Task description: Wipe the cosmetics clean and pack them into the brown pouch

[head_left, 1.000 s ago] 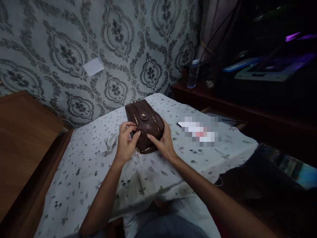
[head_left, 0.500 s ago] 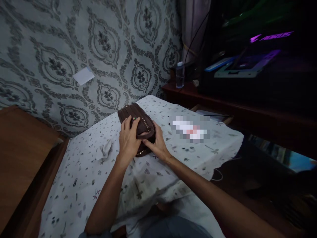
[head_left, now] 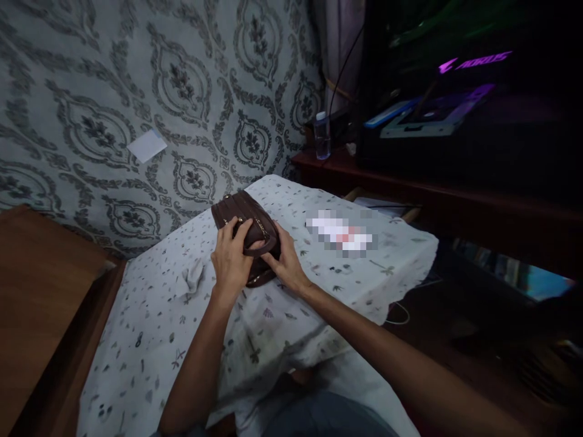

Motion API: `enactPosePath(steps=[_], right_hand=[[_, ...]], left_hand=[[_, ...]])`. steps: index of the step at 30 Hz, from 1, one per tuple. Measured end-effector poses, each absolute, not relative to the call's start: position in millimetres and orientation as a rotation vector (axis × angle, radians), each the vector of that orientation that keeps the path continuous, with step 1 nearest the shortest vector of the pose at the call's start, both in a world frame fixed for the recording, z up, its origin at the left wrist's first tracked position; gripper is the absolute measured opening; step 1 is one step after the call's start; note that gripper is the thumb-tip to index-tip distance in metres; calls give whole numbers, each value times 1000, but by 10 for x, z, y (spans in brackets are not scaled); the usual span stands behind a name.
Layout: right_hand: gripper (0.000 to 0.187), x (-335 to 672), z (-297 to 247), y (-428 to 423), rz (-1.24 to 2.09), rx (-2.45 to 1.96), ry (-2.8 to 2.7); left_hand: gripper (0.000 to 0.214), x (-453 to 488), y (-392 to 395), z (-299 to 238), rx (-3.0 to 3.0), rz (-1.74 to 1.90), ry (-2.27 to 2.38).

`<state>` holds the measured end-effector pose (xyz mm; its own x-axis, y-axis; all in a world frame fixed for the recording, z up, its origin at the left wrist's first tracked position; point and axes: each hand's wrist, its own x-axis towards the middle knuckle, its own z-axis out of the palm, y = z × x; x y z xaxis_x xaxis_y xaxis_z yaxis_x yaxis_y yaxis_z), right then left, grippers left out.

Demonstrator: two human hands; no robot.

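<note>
A dark brown handbag (head_left: 241, 209) with gold-coloured zips and studs lies on the patterned white sheet (head_left: 164, 315). Over its near left part my left hand (head_left: 231, 258) is curled, fingers gripping the top by the strap handle. My right hand (head_left: 288, 261) holds the bag's right side, fingers behind it and thumb at the handle loop. The undersides of both hands and the bag's far side are hidden.
A small crumpled cloth (head_left: 191, 277) lies left of the bag, and a blurred-out item (head_left: 341, 233) lies to the right. A clear bottle (head_left: 322, 136) stands on the dark red desk (head_left: 305, 161). A wooden board (head_left: 45, 303) rises at the left.
The whole view has shifted slightly, with the scene moving left. Both hands stay on the handbag, in nearly the same grip.
</note>
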<state>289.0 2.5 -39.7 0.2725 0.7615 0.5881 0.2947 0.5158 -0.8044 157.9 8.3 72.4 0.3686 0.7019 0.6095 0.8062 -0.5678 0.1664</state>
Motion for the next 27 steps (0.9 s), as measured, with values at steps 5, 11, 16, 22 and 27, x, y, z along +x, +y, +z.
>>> enactPosePath(steps=[5,11,16,22,27], right_hand=[[92,2899,-385,23,421,-1029,-1310],[93,2901,-376,22,409,-1015,-1318],[90,2898,-363,16,425,-1002,-1292],[86,2885,-381,15,397,-1005,-1293],[83,2877,-406,41,372,-1012,-1285]], left_hand=[[41,1570,87,742,-2472,-960,-1369],[49,1646,-2,761,-2436,-880,-1335],[31,1744,-24,763,-2508,-976,-1132],[9,1778,67,722,-2543,-1295,-1214],[8,1795,73,678,-2481,-1454,-1278]])
